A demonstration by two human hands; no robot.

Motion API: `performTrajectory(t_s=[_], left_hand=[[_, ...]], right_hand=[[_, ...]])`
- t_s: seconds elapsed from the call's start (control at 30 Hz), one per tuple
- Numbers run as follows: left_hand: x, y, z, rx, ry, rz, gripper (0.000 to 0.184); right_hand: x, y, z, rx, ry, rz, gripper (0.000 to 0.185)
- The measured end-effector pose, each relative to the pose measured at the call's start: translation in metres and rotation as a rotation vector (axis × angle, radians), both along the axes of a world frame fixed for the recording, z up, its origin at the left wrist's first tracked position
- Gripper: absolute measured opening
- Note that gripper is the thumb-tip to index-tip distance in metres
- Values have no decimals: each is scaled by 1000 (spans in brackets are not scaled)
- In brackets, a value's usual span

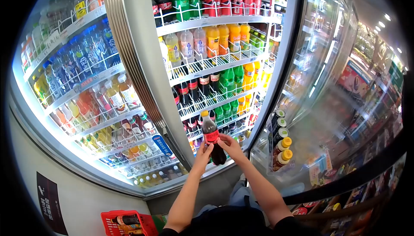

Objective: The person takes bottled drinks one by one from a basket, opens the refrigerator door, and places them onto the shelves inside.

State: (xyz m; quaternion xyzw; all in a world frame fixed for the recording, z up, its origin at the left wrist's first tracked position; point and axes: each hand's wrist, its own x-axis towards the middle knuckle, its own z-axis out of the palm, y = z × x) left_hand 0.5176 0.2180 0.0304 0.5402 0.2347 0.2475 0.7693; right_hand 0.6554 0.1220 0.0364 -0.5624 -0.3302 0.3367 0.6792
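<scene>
Both my hands hold a bottle of dark cola (211, 133) with a red label and a yellow cap, tilted in front of the open drinks fridge. My left hand (203, 155) grips its left side with the thumb up against the label. On the other side, my right hand (230, 146) has its fingers closed round it near the label's lower edge. Just behind the bottle are the fridge's lower wire racks, with green bottles (226, 112) and more cola bottles (192, 90).
An open glass door (310, 119) stands to the right, its rack holding several cans and yellow-capped bottles (283, 150). A closed fridge section (86, 102) full of drinks is on the left. Below it, a red basket (148, 224) contains bottles.
</scene>
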Motion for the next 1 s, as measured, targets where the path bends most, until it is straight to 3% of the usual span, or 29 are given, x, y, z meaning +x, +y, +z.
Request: performTrajectory(t_s=[0.07, 0.1, 0.23, 0.33, 0.43, 0.5, 0.57, 0.77, 1.0], left_hand=[[0, 14, 14, 69, 40, 36, 44], [10, 36, -19, 158, -28, 49, 43], [17, 52, -1, 125, -49, 128, 46], [36, 74, 6, 280, -21, 198, 45], [62, 100, 11, 702, 90, 252, 41], [84, 123, -5, 689, 14, 231, 44], [98, 127, 8, 633, 107, 264, 53], [135, 146, 41, 822, 33, 342, 56], [156, 176, 41, 849, -41, 303, 59]], right_hand=[[-1, 19, -2, 39, 26, -45, 46], [-2, 28, 1, 71, 36, -47, 45], [12, 59, 0, 78, -74, 3, 46], [32, 83, 7, 127, -150, 13, 46], [62, 108, 3, 144, -211, 53, 46], [84, 120, 7, 90, -321, 55, 47], [96, 130, 7, 159, -476, -115, 44], [136, 160, 26, 293, -760, -186, 48], [163, 185, 28, 317, -563, -63, 52]])
